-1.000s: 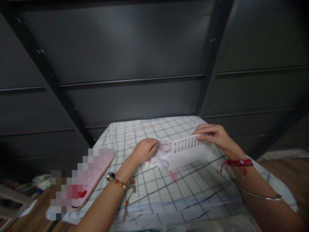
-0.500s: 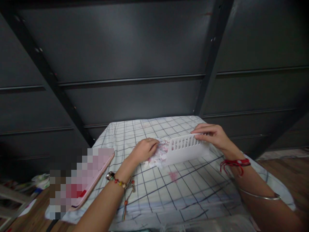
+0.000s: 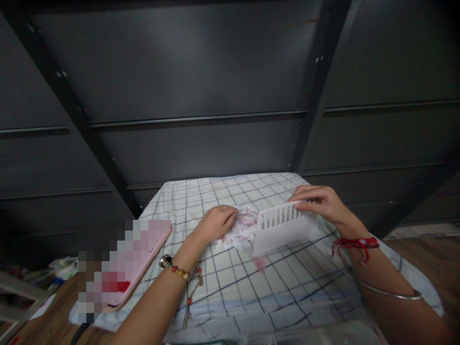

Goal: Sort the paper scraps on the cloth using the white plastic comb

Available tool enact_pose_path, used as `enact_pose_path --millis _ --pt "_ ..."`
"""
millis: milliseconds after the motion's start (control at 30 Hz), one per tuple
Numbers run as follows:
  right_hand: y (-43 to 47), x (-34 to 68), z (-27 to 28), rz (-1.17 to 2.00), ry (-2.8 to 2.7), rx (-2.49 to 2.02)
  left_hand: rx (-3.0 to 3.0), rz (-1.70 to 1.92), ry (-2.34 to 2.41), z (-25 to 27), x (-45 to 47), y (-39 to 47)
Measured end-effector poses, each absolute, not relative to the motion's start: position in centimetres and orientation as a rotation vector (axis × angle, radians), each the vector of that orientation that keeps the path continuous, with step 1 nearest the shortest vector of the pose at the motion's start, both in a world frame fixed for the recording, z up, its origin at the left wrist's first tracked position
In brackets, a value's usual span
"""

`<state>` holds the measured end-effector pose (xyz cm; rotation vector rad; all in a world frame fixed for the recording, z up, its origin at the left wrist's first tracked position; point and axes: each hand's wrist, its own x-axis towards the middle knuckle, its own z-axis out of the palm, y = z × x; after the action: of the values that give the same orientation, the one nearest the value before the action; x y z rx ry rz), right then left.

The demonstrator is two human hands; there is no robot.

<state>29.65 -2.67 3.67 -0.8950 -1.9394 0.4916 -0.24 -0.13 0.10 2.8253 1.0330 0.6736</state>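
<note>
Across the bed-like surface spread with a checked cloth (image 3: 219, 287), the person's right hand (image 3: 309, 203) pinches the top edge of a white slotted panel (image 3: 282, 235), thumb on the near face and fingers behind. The panel stands on edge, a row of slots along its top, its left end just beside a loose heap of pale and pinkish scraps (image 3: 242, 232). The left hand (image 3: 218, 223) lies palm down at the heap's other side, fingers together and bent over the scraps; from here I can't tell whether it has hold of any. A pink smear (image 3: 259, 262) marks the cloth near the panel's lower left corner. Off to the left lies a flat pink object (image 3: 151, 261), partly pixelated, with a black cable (image 3: 79, 333) beside its near end.
</note>
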Motion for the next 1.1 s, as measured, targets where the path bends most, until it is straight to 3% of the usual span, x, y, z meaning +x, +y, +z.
enact_pose_path --millis 1100 --pt "-2.6 30.0 3.4 0.454 -1.923 -0.900 2.862 0.653 1.053 0.0 -0.3 0.0"
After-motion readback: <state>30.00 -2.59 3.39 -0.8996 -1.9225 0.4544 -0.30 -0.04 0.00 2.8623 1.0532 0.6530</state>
